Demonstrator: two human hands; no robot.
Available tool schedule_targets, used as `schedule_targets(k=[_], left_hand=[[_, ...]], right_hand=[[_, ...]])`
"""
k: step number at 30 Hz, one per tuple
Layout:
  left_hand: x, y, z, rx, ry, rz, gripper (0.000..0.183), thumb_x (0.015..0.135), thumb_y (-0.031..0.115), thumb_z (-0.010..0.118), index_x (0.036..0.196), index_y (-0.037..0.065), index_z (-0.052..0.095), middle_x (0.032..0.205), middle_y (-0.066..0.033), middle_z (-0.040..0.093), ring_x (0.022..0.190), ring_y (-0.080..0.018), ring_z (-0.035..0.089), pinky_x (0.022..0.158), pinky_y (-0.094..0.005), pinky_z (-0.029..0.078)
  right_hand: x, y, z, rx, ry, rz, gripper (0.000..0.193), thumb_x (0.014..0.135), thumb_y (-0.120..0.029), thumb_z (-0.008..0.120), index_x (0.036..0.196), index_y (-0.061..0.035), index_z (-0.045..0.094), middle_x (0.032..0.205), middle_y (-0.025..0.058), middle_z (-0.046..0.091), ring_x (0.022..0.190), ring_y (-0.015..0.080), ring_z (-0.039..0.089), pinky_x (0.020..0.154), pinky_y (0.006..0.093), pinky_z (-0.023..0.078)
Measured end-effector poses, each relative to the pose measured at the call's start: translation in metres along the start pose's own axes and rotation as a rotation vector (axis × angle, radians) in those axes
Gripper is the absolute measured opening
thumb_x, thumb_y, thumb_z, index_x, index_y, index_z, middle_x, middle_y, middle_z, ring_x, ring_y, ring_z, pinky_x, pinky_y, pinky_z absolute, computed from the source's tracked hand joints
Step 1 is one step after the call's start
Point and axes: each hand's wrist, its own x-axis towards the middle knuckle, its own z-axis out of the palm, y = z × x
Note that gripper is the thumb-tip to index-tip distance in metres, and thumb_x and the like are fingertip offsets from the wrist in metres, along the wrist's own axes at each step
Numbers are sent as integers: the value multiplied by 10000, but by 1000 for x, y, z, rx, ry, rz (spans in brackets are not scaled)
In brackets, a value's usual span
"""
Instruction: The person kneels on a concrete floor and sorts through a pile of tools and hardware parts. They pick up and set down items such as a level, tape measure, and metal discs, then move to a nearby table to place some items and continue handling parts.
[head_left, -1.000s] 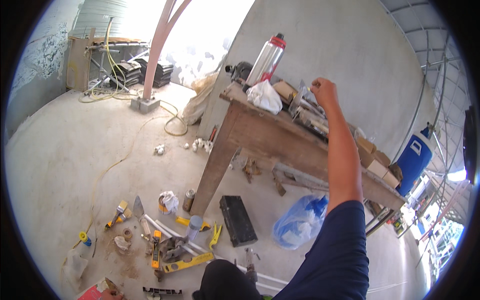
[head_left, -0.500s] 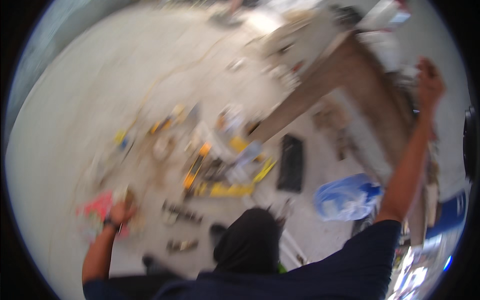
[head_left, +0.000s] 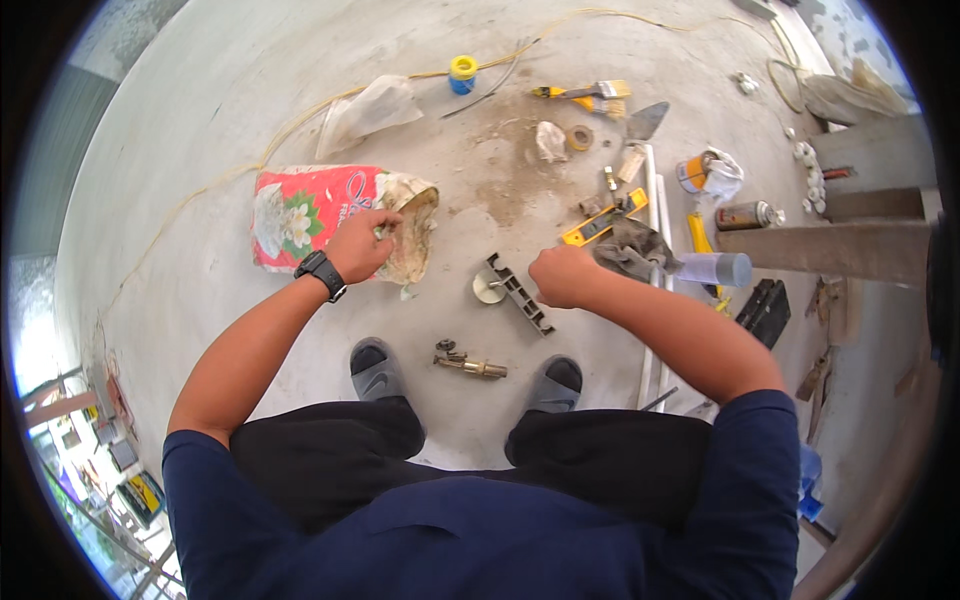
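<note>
My left hand (head_left: 362,246), with a black watch at its wrist, is closed at the rolled, dirty mouth of a red and white printed sack (head_left: 290,215) that lies on its side. My right hand (head_left: 562,277) makes a fist over the floor; its fingers hide whatever may be inside. Just left of that fist lies a grey slotted metal bar (head_left: 520,295) beside a round pale disc (head_left: 489,288). Nearer my feet rests a brass-coloured metal fitting (head_left: 472,364) with a small valve.
Right of my fist are a yellow spirit level (head_left: 606,217), a dark rag (head_left: 633,248), white pipes (head_left: 657,200) and a clear tube (head_left: 715,269). Farther off lie paintbrushes (head_left: 590,92), a trowel (head_left: 647,121) and a yellow cable (head_left: 290,128). A wooden beam (head_left: 820,245) juts in from the right.
My view has swung and steadied. My right hand has come from far out at the right to beside the metal bar, now in a fist. My left hand stays at the sack.
</note>
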Motion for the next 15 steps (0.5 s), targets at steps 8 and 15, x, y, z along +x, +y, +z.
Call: schedule_targets(k=[8,15], left_hand=[[-16,9,3,-148,98,15,553,818,140,714,1356,41,633,1202,-182,668,777,-259,640,777,-372,555],[1,10,9,-261,71,107,630,869,124,725,1475,103,554,1317,-94,606,761,-140,562,717,-292,519]], right_hand=[[35,-23,88,379,-239,361,385,843,-397,720,996,-49,785,1038,179,758,988,342,740,836,447,601],[21,-9,31,405,117,325,436,844,-398,700,1044,-16,759,1005,197,751,959,373,734,827,457,601]])
